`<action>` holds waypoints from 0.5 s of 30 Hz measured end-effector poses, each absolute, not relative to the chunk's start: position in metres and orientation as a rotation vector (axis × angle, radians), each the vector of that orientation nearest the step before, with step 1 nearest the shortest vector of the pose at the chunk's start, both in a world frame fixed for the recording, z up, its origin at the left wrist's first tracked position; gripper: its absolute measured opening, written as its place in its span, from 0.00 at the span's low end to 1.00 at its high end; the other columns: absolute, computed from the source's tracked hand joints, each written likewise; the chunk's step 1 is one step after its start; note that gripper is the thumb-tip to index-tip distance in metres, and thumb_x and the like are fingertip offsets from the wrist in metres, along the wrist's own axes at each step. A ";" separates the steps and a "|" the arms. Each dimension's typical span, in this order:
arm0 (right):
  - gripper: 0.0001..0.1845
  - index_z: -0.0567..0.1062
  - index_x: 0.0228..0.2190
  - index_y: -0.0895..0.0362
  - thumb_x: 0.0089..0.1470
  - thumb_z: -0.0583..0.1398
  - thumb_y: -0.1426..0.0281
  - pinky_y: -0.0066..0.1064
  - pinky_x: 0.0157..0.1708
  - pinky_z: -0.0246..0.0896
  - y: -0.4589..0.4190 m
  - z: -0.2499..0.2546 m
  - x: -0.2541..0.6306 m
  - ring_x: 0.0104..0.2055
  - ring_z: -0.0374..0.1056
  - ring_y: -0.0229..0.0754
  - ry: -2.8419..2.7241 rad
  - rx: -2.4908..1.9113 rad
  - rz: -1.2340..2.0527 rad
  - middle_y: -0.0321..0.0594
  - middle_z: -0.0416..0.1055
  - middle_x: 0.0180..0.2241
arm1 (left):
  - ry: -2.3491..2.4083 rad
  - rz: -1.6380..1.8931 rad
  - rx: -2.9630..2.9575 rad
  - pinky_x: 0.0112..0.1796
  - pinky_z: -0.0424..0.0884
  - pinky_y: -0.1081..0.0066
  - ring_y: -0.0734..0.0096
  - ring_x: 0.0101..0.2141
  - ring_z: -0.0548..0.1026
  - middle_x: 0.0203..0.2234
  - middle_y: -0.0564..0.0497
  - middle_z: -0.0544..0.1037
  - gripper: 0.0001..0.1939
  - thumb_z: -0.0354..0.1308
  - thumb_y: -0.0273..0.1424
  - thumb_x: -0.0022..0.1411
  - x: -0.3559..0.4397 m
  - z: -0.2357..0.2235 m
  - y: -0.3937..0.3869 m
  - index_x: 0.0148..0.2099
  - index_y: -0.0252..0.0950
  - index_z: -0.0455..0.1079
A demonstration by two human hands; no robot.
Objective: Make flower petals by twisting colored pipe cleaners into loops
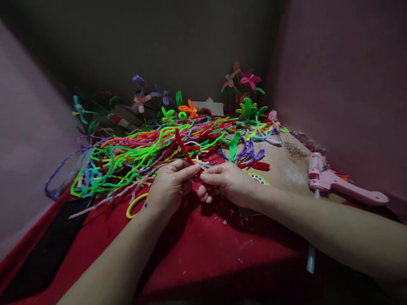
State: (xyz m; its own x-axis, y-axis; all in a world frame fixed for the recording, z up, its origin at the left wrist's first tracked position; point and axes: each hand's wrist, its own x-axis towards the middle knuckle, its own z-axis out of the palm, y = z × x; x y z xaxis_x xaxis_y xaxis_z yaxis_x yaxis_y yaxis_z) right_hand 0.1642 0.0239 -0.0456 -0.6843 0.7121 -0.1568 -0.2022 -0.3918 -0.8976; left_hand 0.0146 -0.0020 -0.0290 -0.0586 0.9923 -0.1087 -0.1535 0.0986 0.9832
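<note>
Both hands meet over the front of a red-covered table. My left hand pinches a red pipe cleaner between thumb and forefinger, and one fuzzy end sticks up and to the left. Close against it, my right hand is closed on the same red pipe cleaner, its fingertips curled under. Part of the piece is hidden by the fingers. Behind the hands lies a big heap of coloured pipe cleaners. To the right of them are purple looped petals and a red looped petal.
A pink glue gun with a clear glue stick lies at the right on a board. Yellow scissors handles show by my left wrist. A black flat object lies at left. Finished flowers, one orange, stand along the back.
</note>
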 end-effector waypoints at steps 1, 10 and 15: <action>0.10 0.73 0.24 0.64 0.53 0.57 0.71 0.27 0.24 0.64 0.024 -0.046 0.164 0.22 0.69 0.35 -1.197 -0.685 2.145 0.42 0.73 0.22 | 1.177 1.242 0.983 0.15 0.49 0.80 0.86 0.13 0.55 0.12 0.60 0.60 0.09 0.66 0.31 0.47 0.015 -0.029 -0.002 0.26 0.32 0.68; 0.04 0.73 0.26 0.64 0.48 0.58 0.77 0.28 0.26 0.63 0.027 -0.049 0.164 0.23 0.68 0.36 -0.902 -0.657 2.317 0.41 0.72 0.21 | 1.076 1.214 0.938 0.15 0.55 0.81 0.86 0.13 0.57 0.11 0.60 0.62 0.07 0.65 0.28 0.48 0.020 -0.029 -0.004 0.27 0.31 0.70; 0.06 0.73 0.27 0.64 0.48 0.56 0.77 0.30 0.28 0.63 0.028 -0.047 0.164 0.23 0.69 0.37 -0.841 -0.691 2.359 0.42 0.73 0.22 | 1.111 1.246 0.929 0.16 0.57 0.82 0.85 0.14 0.61 0.15 0.58 0.68 0.08 0.66 0.28 0.47 0.020 -0.030 -0.004 0.29 0.31 0.71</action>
State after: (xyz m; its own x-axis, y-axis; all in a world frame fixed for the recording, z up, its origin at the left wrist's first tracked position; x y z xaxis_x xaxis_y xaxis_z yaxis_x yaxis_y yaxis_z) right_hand 0.1639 0.0283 -0.0469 -0.7249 0.6291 -0.2806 -0.3095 -0.6614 -0.6832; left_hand 0.0202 -0.0043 -0.0296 -0.0180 0.9919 -0.1261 -0.2378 0.1182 0.9641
